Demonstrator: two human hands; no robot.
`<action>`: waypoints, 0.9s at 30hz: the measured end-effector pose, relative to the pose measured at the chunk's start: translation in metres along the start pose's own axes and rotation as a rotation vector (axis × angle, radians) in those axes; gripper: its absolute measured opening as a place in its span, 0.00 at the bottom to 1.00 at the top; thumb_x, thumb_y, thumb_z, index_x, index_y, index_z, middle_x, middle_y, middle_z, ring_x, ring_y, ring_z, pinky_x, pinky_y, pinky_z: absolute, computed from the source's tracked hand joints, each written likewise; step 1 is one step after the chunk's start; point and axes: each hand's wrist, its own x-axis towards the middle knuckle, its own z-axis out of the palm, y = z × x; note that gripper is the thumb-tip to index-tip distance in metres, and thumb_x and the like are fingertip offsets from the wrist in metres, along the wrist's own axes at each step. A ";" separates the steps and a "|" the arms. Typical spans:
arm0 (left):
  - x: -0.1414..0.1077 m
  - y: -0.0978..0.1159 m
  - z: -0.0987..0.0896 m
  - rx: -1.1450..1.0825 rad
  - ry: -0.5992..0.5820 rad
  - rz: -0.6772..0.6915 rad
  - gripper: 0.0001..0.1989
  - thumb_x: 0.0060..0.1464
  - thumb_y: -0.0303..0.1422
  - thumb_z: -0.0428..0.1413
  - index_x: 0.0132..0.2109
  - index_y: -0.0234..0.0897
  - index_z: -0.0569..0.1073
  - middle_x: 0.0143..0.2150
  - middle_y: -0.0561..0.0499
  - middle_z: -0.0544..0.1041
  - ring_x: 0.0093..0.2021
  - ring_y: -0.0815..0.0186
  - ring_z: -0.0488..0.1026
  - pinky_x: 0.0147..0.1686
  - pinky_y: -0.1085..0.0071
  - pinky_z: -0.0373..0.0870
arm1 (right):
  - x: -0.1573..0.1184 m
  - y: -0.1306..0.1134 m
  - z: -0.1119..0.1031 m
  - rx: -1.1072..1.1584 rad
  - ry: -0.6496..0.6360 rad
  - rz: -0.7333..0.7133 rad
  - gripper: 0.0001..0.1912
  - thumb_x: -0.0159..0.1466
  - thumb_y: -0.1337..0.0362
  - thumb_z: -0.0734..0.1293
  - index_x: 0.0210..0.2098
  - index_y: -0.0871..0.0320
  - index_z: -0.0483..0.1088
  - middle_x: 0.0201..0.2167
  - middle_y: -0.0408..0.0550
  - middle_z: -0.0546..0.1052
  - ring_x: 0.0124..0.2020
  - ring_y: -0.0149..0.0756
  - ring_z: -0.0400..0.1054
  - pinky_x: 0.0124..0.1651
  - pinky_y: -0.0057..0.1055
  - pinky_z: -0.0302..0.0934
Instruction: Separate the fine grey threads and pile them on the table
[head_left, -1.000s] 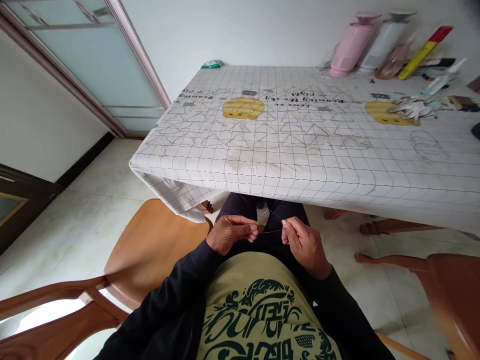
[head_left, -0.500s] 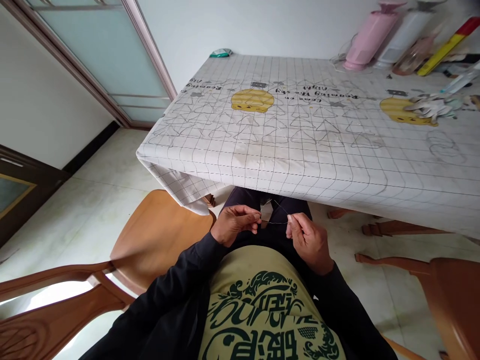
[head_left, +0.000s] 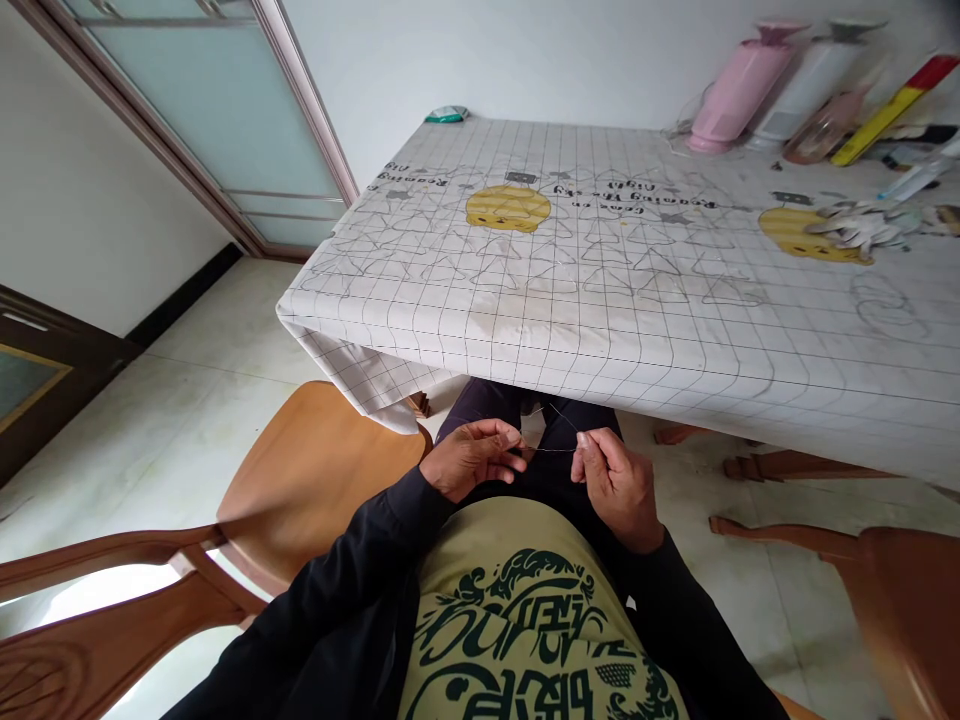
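Note:
A thin wire (head_left: 553,450) runs between my two hands, above my lap and in front of the table's edge. My left hand (head_left: 475,458) pinches one end of it between thumb and forefinger, its other fingers loosely bent. The wire's other side is pinched by my right hand (head_left: 613,484), with the fingers curled in. From there a second stretch of wire slants up and to the left. Rows of thin bent wire shapes, many of them triangular, lie on the table's checked cloth (head_left: 517,340).
At the back right of the table stand a pink bottle-shaped object (head_left: 739,95) and a white one (head_left: 802,90). White gloves (head_left: 862,228) lie at the right. One wooden chair (head_left: 315,480) is on my left, another (head_left: 900,590) on my right.
The fingers of my left hand have shifted and loosened slightly, its lower fingers more spread. My right hand keeps its pinch. The view has tilted slightly.

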 end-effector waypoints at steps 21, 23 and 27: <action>-0.003 0.000 0.004 -0.085 0.007 0.164 0.23 0.54 0.47 0.79 0.36 0.30 0.83 0.35 0.45 0.83 0.28 0.71 0.77 0.32 0.74 0.75 | 0.011 -0.003 0.004 0.045 -0.054 -0.034 0.22 0.85 0.57 0.60 0.32 0.50 0.66 0.23 0.41 0.73 0.24 0.34 0.70 0.35 0.33 0.65; -0.002 -0.001 0.003 -0.094 0.028 0.172 0.25 0.52 0.48 0.80 0.35 0.31 0.82 0.33 0.46 0.82 0.27 0.71 0.76 0.28 0.74 0.73 | 0.013 -0.005 0.002 0.040 -0.078 -0.053 0.22 0.85 0.58 0.60 0.32 0.50 0.66 0.22 0.40 0.73 0.23 0.34 0.69 0.34 0.33 0.64; -0.004 0.001 -0.002 -0.093 0.093 0.217 0.28 0.46 0.50 0.81 0.34 0.31 0.80 0.30 0.48 0.81 0.24 0.71 0.75 0.24 0.74 0.71 | 0.026 -0.012 -0.003 0.056 -0.210 -0.095 0.22 0.84 0.56 0.61 0.31 0.50 0.65 0.21 0.39 0.73 0.21 0.33 0.69 0.30 0.32 0.63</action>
